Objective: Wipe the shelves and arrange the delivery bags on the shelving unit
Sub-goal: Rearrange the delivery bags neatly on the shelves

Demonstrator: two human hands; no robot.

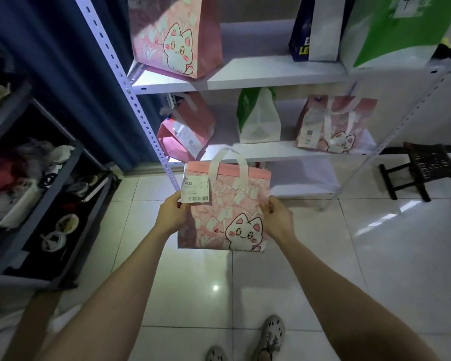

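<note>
I hold a pink cat-print delivery bag (224, 212) upright in front of the white shelving unit (258, 79), above the floor. My left hand (171, 213) grips its left side by the white receipt label; my right hand (279, 217) grips its right side. On the upper shelf stand another pink cat bag (175, 35), a dark blue and white bag (315, 27) and a green and white bag (391, 29). The middle shelf (271, 152) carries a tilted pink bag (185, 128), a green and white bag (258, 118) and a pink cat bag (333, 126).
A dark rack (44, 204) with shoes and clutter stands at the left, beside a blue curtain (71, 74). A small dark stool (425, 168) sits at the right of the shelving. White floor tiles (375, 256) lie below, with my shoes (268, 337) at the bottom edge.
</note>
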